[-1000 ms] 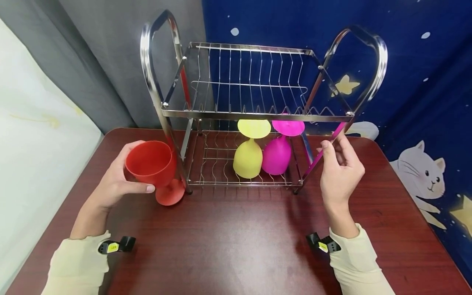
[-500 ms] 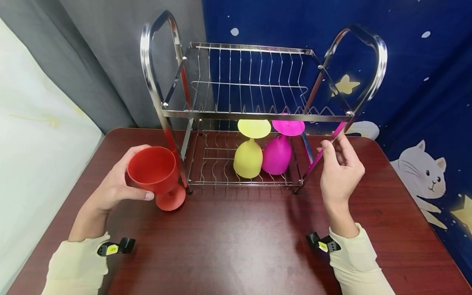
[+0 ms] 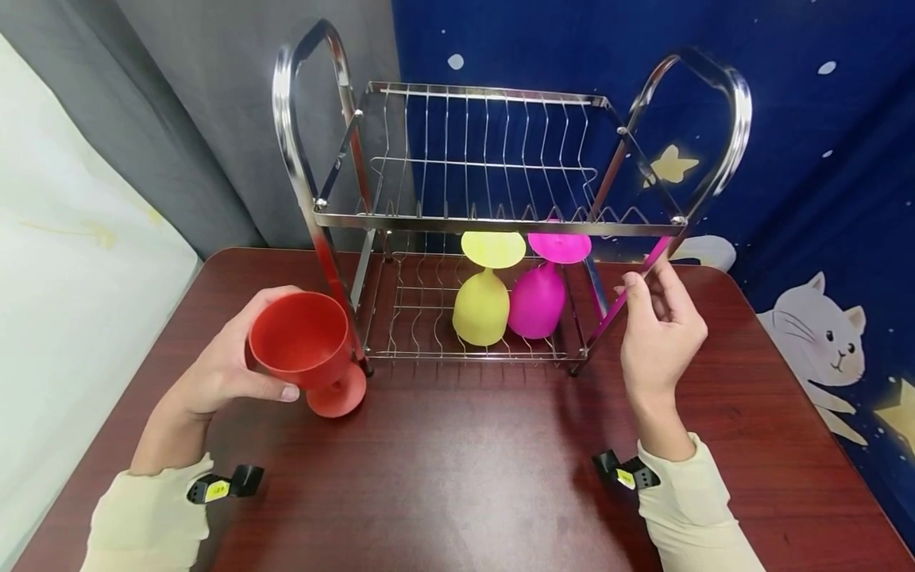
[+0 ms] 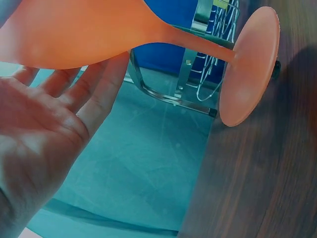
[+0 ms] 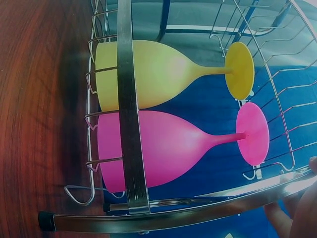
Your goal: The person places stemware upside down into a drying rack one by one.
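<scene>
A red plastic wine glass [image 3: 300, 338] is upright at the left end of the metal dish rack [image 3: 500, 226], foot down. My left hand [image 3: 232, 361] holds it by the bowl, thumb on the near side. In the left wrist view its round foot [image 4: 250, 69] is close over the tabletop. My right hand [image 3: 663, 342] grips the rack's right front post between thumb and fingers. On the lower shelf, a yellow wine glass [image 3: 481, 310] and a magenta wine glass [image 3: 538, 302] stand upside down, side by side, bowls on the wires.
The rack's upper wire shelf [image 3: 486, 165] overhangs the lower one, and tall curved side handles rise at both ends. Bare wires of the lower shelf [image 3: 422, 310] lie left of the yellow glass. A dark red wooden table [image 3: 457, 477] carries everything; curtains hang behind.
My left hand and the red wine glass have shifted slightly toward me and a little to the right. The right hand stays on the rack post.
</scene>
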`<state>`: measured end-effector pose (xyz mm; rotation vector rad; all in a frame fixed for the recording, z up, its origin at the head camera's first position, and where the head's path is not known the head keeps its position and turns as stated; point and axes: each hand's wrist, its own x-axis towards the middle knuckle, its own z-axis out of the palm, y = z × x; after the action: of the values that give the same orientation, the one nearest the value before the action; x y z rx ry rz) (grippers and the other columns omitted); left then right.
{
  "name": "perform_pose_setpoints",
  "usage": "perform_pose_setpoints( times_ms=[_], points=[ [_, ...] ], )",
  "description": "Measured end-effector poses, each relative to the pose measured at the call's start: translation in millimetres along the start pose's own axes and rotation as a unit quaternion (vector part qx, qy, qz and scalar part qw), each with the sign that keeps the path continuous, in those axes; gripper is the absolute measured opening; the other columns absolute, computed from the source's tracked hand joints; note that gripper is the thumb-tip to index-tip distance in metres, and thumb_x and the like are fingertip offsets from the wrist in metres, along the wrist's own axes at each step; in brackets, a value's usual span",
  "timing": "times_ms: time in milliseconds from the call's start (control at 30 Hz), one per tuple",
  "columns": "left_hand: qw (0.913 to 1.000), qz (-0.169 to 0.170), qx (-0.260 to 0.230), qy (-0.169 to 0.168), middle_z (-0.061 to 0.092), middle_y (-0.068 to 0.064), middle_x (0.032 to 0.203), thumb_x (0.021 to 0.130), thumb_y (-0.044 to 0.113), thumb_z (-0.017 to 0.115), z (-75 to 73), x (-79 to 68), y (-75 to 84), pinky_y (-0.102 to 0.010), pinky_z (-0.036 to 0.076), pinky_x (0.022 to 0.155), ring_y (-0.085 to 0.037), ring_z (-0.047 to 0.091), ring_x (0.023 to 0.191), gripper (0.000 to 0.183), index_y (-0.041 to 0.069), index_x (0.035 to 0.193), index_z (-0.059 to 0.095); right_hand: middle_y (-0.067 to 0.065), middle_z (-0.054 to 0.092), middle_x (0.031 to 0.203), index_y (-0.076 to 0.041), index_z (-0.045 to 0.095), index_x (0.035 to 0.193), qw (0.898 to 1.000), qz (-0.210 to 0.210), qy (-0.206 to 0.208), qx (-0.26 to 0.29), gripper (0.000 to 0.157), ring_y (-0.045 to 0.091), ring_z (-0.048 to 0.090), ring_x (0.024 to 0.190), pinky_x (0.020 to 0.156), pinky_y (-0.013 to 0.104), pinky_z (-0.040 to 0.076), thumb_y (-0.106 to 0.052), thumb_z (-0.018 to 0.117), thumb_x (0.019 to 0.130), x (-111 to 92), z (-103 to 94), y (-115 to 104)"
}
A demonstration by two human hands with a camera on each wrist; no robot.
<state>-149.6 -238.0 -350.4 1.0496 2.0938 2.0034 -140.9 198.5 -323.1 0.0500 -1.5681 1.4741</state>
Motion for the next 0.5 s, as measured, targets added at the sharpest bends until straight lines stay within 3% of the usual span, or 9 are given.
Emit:
perform_pose_setpoints(
  times_ms=[267, 500],
  points=[
    [0.9994, -0.026, 0.017, -0.018, 0.048, -0.016, 0.133, 0.053, -0.012, 0.078, 8.5, 1.0, 1.7, -0.04, 0.059, 0.072, -0.027, 0.049, 0.119, 0.098, -0.005, 0.14, 0.033, 0.007, 0.071, 0.083, -0.005, 0.071, 0.117, 1.0, 0.003, 0.004, -0.008, 0.031, 0.02, 0.069, 0.07, 0.075, 0.022, 0.056, -0.002, 0.071, 0.085, 1.2, -4.6, 13.6],
    [0.9992, -0.013, 0.007, -0.037, 0.047, -0.018, 0.133, 0.053, -0.01, 0.08, 12.2, 3.1, -1.3, -0.04, 0.059, 0.072, -0.028, 0.049, 0.119, 0.098, -0.005, 0.139, 0.031, 0.008, 0.071, 0.083, -0.007, 0.071, 0.117, 1.0, -0.001, 0.003, -0.007, 0.032, 0.019, 0.069, 0.07, 0.075, 0.024, 0.057, -0.002, 0.071, 0.086, 1.3, -4.0, 13.6]
  ],
)
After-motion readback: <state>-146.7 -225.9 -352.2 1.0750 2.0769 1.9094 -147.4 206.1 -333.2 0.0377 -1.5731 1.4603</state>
